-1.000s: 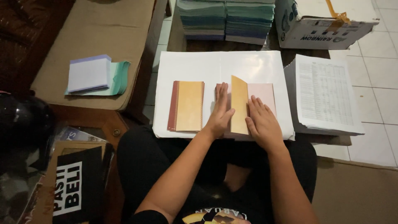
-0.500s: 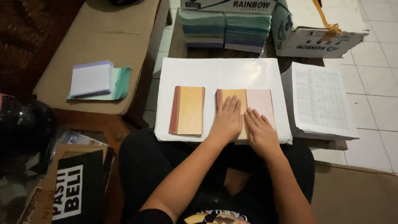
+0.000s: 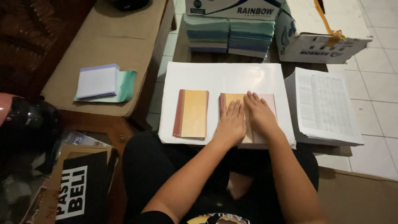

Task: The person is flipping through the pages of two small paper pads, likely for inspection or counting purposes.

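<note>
A: Currently logging both hands flat, palms down, fingers together and stretched out. Neither grips anything. The left hand [image 3: 231, 124] presses on the tan cover of the right-hand booklet [image 3: 265, 103]; the right hand [image 3: 260, 114] lies just beside it, over the seam where the tan gives way to a paler pinkish sheet.

B: Where does that booklet sit?

A: On the white sheet [image 3: 224, 74] spread over the low table, right of centre, near the person's lap. Its dark red spine strip shows at its left edge, beside the left hand's fingertips.

B: And the other one?

A: A second booklet [image 3: 191, 113], same tan cover and dark red spine, lies closed and untouched to the left on the same white sheet, a little apart from the first.

B: Progress, as you judge it?

A: My reading: one booklet looks finished and set aside; the one under the hands is being pressed flat, so it seems close to done. I cannot tell whether its cover is glued or merely folded. Plenty seems left: a thick stack of printed pages [image 3: 325, 105] sits to the right, and stacks of blue-green paper [image 3: 230, 35] wait at the far edge in front of a cardboard box [image 3: 319, 37].

B: Anything else noted?

A: A white notepad on green sheets [image 3: 101, 83] rests on the brown cushion [image 3: 103, 41], far left, well apart from the work.
</note>
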